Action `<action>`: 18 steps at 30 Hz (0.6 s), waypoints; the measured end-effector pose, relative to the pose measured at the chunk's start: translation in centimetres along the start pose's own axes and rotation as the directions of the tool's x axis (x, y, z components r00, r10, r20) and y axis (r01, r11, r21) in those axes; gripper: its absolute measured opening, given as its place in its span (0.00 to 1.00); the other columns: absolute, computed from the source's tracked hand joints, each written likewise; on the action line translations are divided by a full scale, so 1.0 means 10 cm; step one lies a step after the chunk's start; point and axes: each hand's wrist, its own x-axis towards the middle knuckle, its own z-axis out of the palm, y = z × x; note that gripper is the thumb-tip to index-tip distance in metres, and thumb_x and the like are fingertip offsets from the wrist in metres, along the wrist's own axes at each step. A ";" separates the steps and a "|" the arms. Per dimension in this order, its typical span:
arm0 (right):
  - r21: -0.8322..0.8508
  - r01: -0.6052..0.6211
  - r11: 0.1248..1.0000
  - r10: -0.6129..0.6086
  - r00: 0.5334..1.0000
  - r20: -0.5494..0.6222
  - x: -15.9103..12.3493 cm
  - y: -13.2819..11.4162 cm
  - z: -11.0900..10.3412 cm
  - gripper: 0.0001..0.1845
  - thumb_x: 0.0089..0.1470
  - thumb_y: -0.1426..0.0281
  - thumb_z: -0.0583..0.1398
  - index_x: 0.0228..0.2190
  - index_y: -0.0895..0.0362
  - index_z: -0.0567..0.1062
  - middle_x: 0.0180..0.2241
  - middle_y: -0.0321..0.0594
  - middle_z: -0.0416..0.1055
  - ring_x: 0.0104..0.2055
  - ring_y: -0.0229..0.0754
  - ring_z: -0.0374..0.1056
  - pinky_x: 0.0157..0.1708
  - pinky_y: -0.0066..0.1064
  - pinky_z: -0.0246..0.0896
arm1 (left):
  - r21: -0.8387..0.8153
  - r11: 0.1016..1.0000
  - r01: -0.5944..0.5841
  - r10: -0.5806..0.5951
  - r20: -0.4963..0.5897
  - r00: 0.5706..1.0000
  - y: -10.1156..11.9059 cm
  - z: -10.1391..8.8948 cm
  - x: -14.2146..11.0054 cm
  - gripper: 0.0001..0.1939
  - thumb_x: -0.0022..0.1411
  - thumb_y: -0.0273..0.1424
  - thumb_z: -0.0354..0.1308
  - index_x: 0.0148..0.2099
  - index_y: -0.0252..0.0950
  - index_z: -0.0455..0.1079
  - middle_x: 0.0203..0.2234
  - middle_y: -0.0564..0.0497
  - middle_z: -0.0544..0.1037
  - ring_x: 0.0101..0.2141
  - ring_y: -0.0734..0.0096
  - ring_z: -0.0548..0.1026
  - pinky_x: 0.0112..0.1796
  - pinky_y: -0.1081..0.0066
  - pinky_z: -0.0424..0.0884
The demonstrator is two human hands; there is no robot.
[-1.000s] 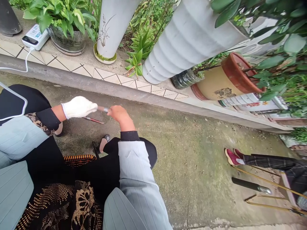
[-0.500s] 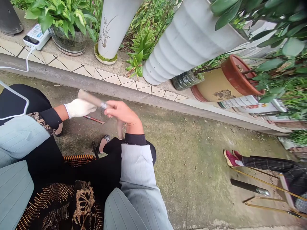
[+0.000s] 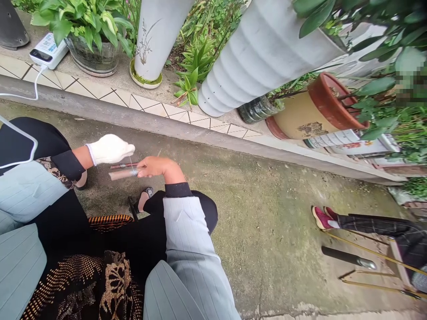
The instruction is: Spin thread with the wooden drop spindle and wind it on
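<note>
Beyond the wrapped stick (image 3: 120, 174), the gloved left hand (image 3: 110, 150) pinches a strand (image 3: 131, 161), seemingly for tautness; at the stick's end, the right hand (image 3: 155, 166) clasps it, fingers closed, for steadiness.

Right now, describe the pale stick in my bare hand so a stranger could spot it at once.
Below the tiled ledge, find the bare right hand. The pale stick juts leftward from it, with a thin thread up to the gloved left hand. It is paler and thicker than the reddish rod beside it.
</note>
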 end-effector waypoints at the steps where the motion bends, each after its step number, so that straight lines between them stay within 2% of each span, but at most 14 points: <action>1: 0.090 0.087 0.992 -0.091 0.995 0.047 -0.04 -0.01 0.00 0.06 0.49 0.67 0.62 0.29 0.58 0.75 0.24 0.35 0.71 0.24 0.33 0.64 0.25 0.24 0.56 | -0.042 0.999 0.024 -0.024 0.005 1.000 -0.01 0.00 0.01 0.15 0.66 0.35 0.44 0.39 0.36 0.71 0.21 0.47 0.73 0.24 0.67 0.72 0.27 0.72 0.59; 2: 0.176 0.166 0.970 -0.174 0.984 0.034 -0.09 -0.01 -0.02 0.07 0.48 0.66 0.62 0.30 0.58 0.75 0.24 0.33 0.70 0.23 0.32 0.63 0.25 0.24 0.56 | -0.099 0.994 0.048 -0.046 0.017 0.999 -0.02 0.01 0.01 0.15 0.66 0.36 0.44 0.39 0.36 0.71 0.21 0.48 0.73 0.24 0.67 0.72 0.27 0.72 0.60; 3: 0.248 0.243 0.938 -0.242 0.970 -0.033 -0.15 -0.01 -0.04 0.09 0.48 0.65 0.62 0.31 0.58 0.75 0.24 0.32 0.69 0.23 0.32 0.62 0.25 0.24 0.57 | -0.162 0.984 0.071 -0.066 0.034 0.997 -0.03 0.01 0.02 0.16 0.66 0.37 0.44 0.39 0.36 0.71 0.21 0.48 0.73 0.24 0.67 0.72 0.28 0.71 0.61; 5: 0.348 0.367 0.862 -0.284 0.921 -0.268 -0.26 0.01 -0.09 0.12 0.48 0.64 0.62 0.33 0.58 0.74 0.24 0.32 0.68 0.24 0.31 0.62 0.25 0.23 0.57 | -0.271 0.957 0.105 -0.091 0.063 0.994 -0.05 0.02 0.05 0.18 0.67 0.39 0.43 0.40 0.36 0.71 0.24 0.48 0.74 0.26 0.66 0.73 0.30 0.70 0.62; 8: 0.429 0.481 0.765 -0.169 0.792 -0.587 -0.37 0.01 -0.14 0.14 0.47 0.61 0.63 0.33 0.59 0.73 0.26 0.33 0.68 0.25 0.30 0.61 0.26 0.23 0.58 | -0.320 0.940 0.118 -0.101 0.069 0.992 -0.03 0.03 0.07 0.19 0.68 0.40 0.40 0.43 0.36 0.70 0.30 0.47 0.76 0.29 0.66 0.74 0.30 0.71 0.62; 12: 0.450 0.571 0.686 -0.046 0.652 -0.757 -0.33 0.01 -0.17 0.18 0.48 0.55 0.62 0.32 0.57 0.71 0.28 0.35 0.68 0.26 0.32 0.62 0.27 0.24 0.60 | -0.284 0.958 0.029 0.012 0.144 0.990 0.07 0.07 0.07 0.18 0.67 0.39 0.41 0.40 0.37 0.69 0.25 0.50 0.75 0.23 0.70 0.71 0.24 0.73 0.56; 14: 0.428 0.534 0.729 0.017 0.611 -0.791 -0.27 0.03 -0.19 0.19 0.51 0.54 0.60 0.33 0.57 0.71 0.29 0.36 0.69 0.27 0.32 0.63 0.28 0.24 0.60 | -0.284 0.958 -0.042 0.082 0.129 0.988 0.13 0.08 0.05 0.17 0.68 0.39 0.42 0.38 0.37 0.69 0.22 0.51 0.73 0.21 0.72 0.68 0.23 0.73 0.55; 15: 0.410 0.471 0.781 0.059 0.598 -0.799 -0.23 0.06 -0.19 0.18 0.53 0.54 0.58 0.34 0.57 0.71 0.29 0.36 0.69 0.27 0.33 0.63 0.28 0.25 0.60 | -0.287 0.955 -0.070 0.104 0.105 0.989 0.15 0.08 0.04 0.17 0.68 0.39 0.42 0.37 0.37 0.69 0.21 0.51 0.73 0.20 0.72 0.68 0.23 0.73 0.54; 16: 0.382 0.372 0.846 0.103 0.588 -0.802 -0.19 0.08 -0.20 0.17 0.54 0.55 0.57 0.35 0.57 0.72 0.29 0.37 0.70 0.28 0.34 0.64 0.29 0.26 0.60 | -0.290 0.953 -0.089 0.119 0.086 0.989 0.16 0.08 0.02 0.17 0.68 0.39 0.43 0.36 0.38 0.69 0.20 0.52 0.72 0.19 0.72 0.67 0.23 0.73 0.55; 18: 0.275 0.077 0.958 0.179 0.589 -0.788 -0.10 0.12 -0.19 0.15 0.55 0.59 0.57 0.36 0.57 0.73 0.31 0.41 0.72 0.31 0.38 0.67 0.32 0.28 0.61 | -0.307 0.947 -0.096 0.119 0.055 0.991 0.17 0.05 0.00 0.16 0.67 0.38 0.44 0.33 0.38 0.69 0.18 0.52 0.71 0.19 0.73 0.66 0.23 0.73 0.55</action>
